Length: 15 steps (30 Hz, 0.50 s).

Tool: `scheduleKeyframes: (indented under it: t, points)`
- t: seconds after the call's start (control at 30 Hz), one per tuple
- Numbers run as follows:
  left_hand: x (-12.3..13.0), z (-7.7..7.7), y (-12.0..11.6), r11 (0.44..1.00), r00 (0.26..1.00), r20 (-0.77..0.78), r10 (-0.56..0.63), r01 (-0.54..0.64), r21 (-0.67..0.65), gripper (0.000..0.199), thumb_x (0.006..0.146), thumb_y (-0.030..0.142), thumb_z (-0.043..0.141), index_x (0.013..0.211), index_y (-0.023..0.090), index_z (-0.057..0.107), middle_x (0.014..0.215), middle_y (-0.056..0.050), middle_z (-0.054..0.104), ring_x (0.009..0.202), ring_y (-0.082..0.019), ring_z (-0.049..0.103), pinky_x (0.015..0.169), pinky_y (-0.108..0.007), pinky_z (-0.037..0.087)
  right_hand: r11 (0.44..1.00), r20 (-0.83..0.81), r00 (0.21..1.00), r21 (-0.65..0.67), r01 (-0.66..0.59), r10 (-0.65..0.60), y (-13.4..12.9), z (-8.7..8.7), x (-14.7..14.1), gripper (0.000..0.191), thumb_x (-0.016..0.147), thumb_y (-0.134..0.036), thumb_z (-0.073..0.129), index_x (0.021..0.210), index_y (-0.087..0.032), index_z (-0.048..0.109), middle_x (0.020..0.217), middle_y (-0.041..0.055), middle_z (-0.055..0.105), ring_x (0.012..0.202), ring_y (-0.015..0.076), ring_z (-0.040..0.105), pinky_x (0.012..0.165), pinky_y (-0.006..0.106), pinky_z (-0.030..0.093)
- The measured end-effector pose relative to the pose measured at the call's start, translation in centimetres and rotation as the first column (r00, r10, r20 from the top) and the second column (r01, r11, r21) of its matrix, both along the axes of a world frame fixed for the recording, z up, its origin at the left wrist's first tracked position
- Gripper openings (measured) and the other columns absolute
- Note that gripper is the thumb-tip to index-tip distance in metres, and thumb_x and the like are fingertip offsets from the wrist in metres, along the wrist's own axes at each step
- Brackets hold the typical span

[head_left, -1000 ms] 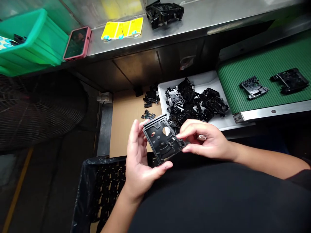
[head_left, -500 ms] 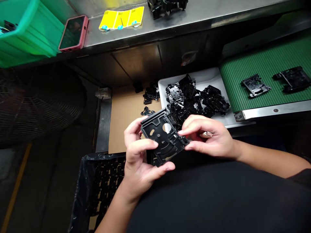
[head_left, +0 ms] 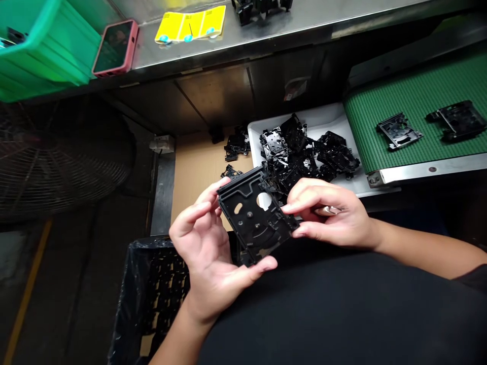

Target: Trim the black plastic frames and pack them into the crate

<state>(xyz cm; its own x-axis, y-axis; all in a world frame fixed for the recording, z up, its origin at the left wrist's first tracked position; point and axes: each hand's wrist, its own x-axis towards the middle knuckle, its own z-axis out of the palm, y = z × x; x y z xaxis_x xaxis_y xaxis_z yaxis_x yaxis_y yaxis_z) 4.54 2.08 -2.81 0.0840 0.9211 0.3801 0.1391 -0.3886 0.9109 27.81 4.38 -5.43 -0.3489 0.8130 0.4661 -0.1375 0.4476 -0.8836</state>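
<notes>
**Inspection record, hand station.** The inspection item is a black plastic frame (head_left: 253,218), and it is being held in the air just in front of the near edge of the white tray (head_left: 327,119). The left hand (head_left: 207,258) is cradling the frame from beneath, its grip wide and open-palmed, so the frame is resting against the hand rather than being clamped. The right hand (head_left: 327,215), wearing a silver ring (head_left: 329,209), is working with a narrow grip, pinching the frame's lower right corner. Both hands are keeping to the edges and underside, which is leaving most of the upper face uncovered and tilted up toward the head camera.

Inside the white tray, a pile of black plastic parts (head_left: 297,157) is lying heaped. Just right of the tray, a green mesh conveyor belt (head_left: 380,132) is carrying two black parts (head_left: 398,131) (head_left: 456,120), set apart from each other. Left of the tray, a cardboard sheet (head_left: 194,182) is lying beneath a few loose pieces. Nearer the person and left of the tray, a black crate lined with a plastic bag (head_left: 160,289) is standing open. Beyond the tray, a steel desk (head_left: 266,38) is carrying a yellow label sheet (head_left: 189,25), a pink-cased phone (head_left: 115,48) and a green bin (head_left: 45,45).
</notes>
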Motion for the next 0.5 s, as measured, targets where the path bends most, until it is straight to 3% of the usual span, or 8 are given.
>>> scheduleKeyframes:
  t: [0.1, 0.27, 0.5]
  points:
    - [0.0, -0.03, -0.15, 1.0, 1.0, 0.013, 0.015, -0.015, 0.004, 0.091, 0.057, 0.043, 0.102, 0.13, 0.033, 0.048, 0.143, -0.007, 0.055, 0.143, -0.032, 0.053, 0.123, -0.055, 0.041, 1.0, 0.01, 1.0, -0.002, -0.006, 0.006, -0.1, 0.0, -0.03, 0.03, 0.088, -0.021, 0.084, 0.117, -0.022, 0.077, 0.089, 0.0059, 0.07, 0.072, 0.0158, 0.058, 0.059, 0.028, 0.054]
    - [0.2, 0.17, -0.3, 0.997, 0.997, 0.005, 0.073, -0.073, -0.026, 0.092, 0.052, 0.048, 0.103, 0.124, 0.032, 0.049, 0.138, -0.007, 0.057, 0.142, -0.035, 0.053, 0.122, -0.059, 0.042, 1.0, 0.033, 0.999, -0.022, 0.01, -0.009, -0.26, -0.2, -0.07, 0.028, 0.089, -0.026, 0.084, 0.116, -0.023, 0.078, 0.091, 0.0063, 0.071, 0.072, 0.016, 0.06, 0.061, 0.029, 0.055]
    - [-0.17, -0.09, -0.19, 0.996, 0.999, -0.047, 0.025, -0.021, 0.089, 0.096, 0.056, 0.04, 0.103, 0.135, 0.035, 0.05, 0.145, -0.005, 0.055, 0.145, -0.03, 0.051, 0.128, -0.055, 0.037, 1.0, 0.031, 0.999, -0.008, 0.01, -0.009, -0.27, -0.44, -0.16, 0.03, 0.088, -0.024, 0.084, 0.118, -0.024, 0.078, 0.089, 0.0058, 0.071, 0.078, 0.0181, 0.063, 0.065, 0.03, 0.056]
